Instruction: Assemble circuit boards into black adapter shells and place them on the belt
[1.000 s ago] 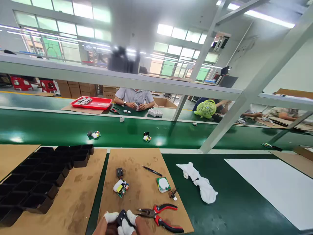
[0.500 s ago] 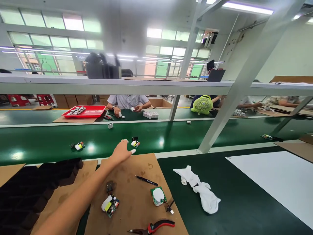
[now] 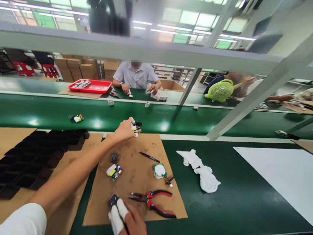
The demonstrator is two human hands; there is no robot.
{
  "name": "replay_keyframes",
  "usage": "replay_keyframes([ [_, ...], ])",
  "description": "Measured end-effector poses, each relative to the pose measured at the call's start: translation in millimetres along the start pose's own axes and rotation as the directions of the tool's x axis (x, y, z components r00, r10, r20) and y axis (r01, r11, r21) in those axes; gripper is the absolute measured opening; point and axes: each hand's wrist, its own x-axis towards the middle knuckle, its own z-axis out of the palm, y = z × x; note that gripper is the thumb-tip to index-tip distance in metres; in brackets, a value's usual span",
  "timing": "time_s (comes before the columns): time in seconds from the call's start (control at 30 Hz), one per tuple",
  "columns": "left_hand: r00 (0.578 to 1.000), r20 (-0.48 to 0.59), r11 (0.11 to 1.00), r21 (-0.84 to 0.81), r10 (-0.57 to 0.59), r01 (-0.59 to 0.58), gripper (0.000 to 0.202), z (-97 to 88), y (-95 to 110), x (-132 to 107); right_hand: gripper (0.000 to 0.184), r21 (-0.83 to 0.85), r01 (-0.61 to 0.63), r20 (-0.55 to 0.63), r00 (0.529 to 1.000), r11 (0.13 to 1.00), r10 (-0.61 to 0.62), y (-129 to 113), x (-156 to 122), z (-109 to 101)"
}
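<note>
Over the near edge of the green belt, my left hand (image 3: 125, 128) has white-covered fingertips closed around a small circuit board (image 3: 137, 130) with yellow and black parts. Low in the view, my right hand (image 3: 129, 217), also with white finger covers, grips a small dark plastic case (image 3: 113, 201). Beside it lie red-and-black pliers (image 3: 149, 196) with handles spread. A second circuit board (image 3: 114, 172) rests on the cardboard sheet (image 3: 137, 178), below a dark plug piece (image 3: 113, 157). Farther right are a green board with a white disc (image 3: 159, 171) and a black pen (image 3: 149, 156).
Black trays (image 3: 44, 156) stand at left. A crumpled white cloth (image 3: 201, 171) and a white sheet (image 3: 276, 176) lie at right. The green belt (image 3: 49, 107) carries another board (image 3: 76, 118). A slanted metal post (image 3: 244, 98) rises at right; a co-worker (image 3: 135, 76) sits opposite.
My left hand has closed on the board that lay on the belt. My right hand has come into view with the dark case. The view has tilted down, and another white piece is on the belt.
</note>
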Motion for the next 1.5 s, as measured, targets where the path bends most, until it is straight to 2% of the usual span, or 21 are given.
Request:
replay_keyframes([
  [0.03,1.0,0.018,1.0,-0.012,0.006,-0.005,0.041,-0.8,-5,-13,0.045,0.018,0.052,-0.034,0.998,0.998,-0.051,-3,7,-2],
  [0.07,0.999,0.032,1.0,-0.025,0.011,-0.01,0.04,-1.9,-10,-26,0.044,0.052,0.121,-0.005,0.993,0.991,-0.121,-6,15,-4],
  [0.1,0.999,0.04,0.999,-0.04,0.016,-0.014,0.039,-3.8,-15,-37,0.043,0.093,0.128,0.05,0.99,0.987,-0.133,-9,23,-7],
  [0.2,1.0,0.001,0.995,-0.096,0.031,-0.031,0.042,-15.8,-23,-67,0.038,0.2,-0.052,0.1,0.994,0.978,0.033,-15,41,-14],
  [0.3,0.994,-0.093,0.983,-0.173,0.048,-0.064,0.054,-34.8,-22,-102,0.029,0.286,-0.301,0.152,0.952,0.91,0.267,-20,45,-15],
  [0.37,0.989,-0.13,0.966,-0.236,0.074,-0.103,0.047,-46.8,-18,-136,0.023,0.3,-0.399,0.177,0.916,0.867,0.36,-23,42,-13],
  [0.47,0.986,-0.108,0.928,-0.34,0.124,-0.154,0.017,-54.8,-12,-202,0.021,0.295,-0.419,0.165,0.908,0.859,0.386,-27,39,-10],
  [0.53,0.987,-0.059,0.899,-0.409,0.147,-0.158,0.013,-49.9,-9,-248,0.021,0.289,-0.393,0.147,0.919,0.873,0.365,-31,39,-10],
  [0.6,0.994,0.022,0.83,-0.553,0.103,-0.074,0.024,-37.3,-7,-288,0.022,0.27,-0.349,0.14,0.936,0.898,0.322,-33,41,-12],
  [0.63,0.996,0.059,0.796,-0.606,0.066,-0.017,0.03,-29.3,-7,-303,0.025,0.252,-0.317,0.144,0.946,0.914,0.289,-33,42,-14],
  [0.7,0.998,0.067,0.729,-0.683,-0.002,0.047,0.039,-12.9,-8,-323,0.032,0.205,-0.228,0.16,0.967,0.952,0.197,-29,42,-17],
  [0.77,0.998,0.039,0.683,-0.728,-0.042,0.057,0.042,0.4,-8,-331,0.04,0.147,-0.104,0.188,0.979,0.984,0.075,-22,42,-22],
  [0.87,0.998,-0.006,0.662,-0.748,-0.059,0.034,0.039,11.5,-11,-331,0.045,0.068,0.069,0.239,0.967,0.995,-0.083,-11,42,-29],
  [0.97,0.994,-0.034,0.673,-0.738,-0.106,0.046,0.041,14.7,-14,-331,0.05,0.034,0.116,0.253,0.96,0.993,-0.121,-9,42,-32],
  [1.1,0.988,-0.036,0.685,-0.725,-0.15,0.077,0.045,13.1,-16,-333,0.05,0.026,0.068,0.197,0.978,0.997,-0.072,-17,40,-28],
  [1.23,0.999,-0.019,0.752,-0.659,-0.046,0.022,0.049,12.0,-14,-334,0.041,0.014,0.03,0.19,0.981,0.999,-0.033,-22,39,-20],
  [1.33,0.999,-0.03,0.78,-0.625,0.018,-0.033,0.055,11.7,-12,-334,0.037,0.039,-0.008,0.124,0.992,0.999,0.003,-22,38,-16],
  [1.4,0.999,-0.039,0.766,-0.642,0.012,-0.035,0.044,8.9,-10,-334,0.03,0.091,-0.088,0.08,0.993,0.992,0.081,-21,38,-15],
  [1.5,0.999,-0.031,0.699,-0.715,-0.028,-0.003,0.029,1.9,-8,-330,0.02,0.187,-0.229,0.076,0.973,0.955,0.218,-20,37,-15],
])
